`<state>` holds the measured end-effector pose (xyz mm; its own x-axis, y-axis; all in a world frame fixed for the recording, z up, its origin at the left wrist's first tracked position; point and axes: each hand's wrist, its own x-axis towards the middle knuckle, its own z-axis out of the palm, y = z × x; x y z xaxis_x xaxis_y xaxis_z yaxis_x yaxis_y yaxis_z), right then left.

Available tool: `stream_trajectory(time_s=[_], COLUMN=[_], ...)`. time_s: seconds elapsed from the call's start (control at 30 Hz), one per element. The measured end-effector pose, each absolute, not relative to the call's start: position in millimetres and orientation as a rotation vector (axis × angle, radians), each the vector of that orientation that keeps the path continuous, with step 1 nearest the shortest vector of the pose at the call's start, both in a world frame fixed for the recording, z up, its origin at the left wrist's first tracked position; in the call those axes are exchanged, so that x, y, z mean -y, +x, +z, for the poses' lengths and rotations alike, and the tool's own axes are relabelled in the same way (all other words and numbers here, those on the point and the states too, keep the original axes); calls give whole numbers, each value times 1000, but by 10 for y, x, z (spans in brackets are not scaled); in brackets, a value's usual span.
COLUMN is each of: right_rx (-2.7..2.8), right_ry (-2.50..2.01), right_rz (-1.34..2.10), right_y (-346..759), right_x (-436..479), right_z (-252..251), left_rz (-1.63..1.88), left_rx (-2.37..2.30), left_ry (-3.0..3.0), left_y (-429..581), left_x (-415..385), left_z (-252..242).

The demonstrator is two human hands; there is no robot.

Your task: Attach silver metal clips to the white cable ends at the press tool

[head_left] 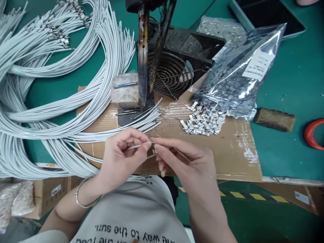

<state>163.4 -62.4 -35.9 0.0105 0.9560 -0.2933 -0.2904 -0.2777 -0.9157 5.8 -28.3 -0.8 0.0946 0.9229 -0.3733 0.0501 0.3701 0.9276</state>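
Observation:
My left hand (125, 157) is closed, pinching a thin white cable (133, 147) between thumb and index finger. At the cable's tip, a tiny green inner wire (153, 143) shows between both hands. My right hand (186, 158) meets it there, its thumb and index finger pressed together on the cable's end. A fine, hair-thin wire (193, 161) runs across my right hand; whether it is gripped I cannot tell. Just below the fingertips a small metal connector (154, 152) shows, partly hidden. Behind my hands, several loose white cable ends (149, 118) fan out over the cardboard.
Bundles of white cables (63, 121) cover the left side. A dark metal stand (143, 57) rises before a black fan (172, 72). Small metal connectors (204, 119) lie heaped by a clear bag (235, 77). Further right are a brown sponge block (275, 119) and an orange-red handle (312, 135).

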Motion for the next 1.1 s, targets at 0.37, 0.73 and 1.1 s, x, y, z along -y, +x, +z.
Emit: stream_trajectory(time_s=[0.37,0.73,1.1], right_rx=[957,912,1565], right_ry=[-1312,-1222,-1327], right_rz=[1202,1246,346], right_y=[1671,1621,1698], right_x=[597,648,733], right_z=[-290,-372,-494], left_rz=[833,823,820], left_rx=[-1399,-1319,-1329], left_ry=[1115,1013,971], left_y=[47,20,22], left_x=[313,268,261], left_z=[-10,3,23])
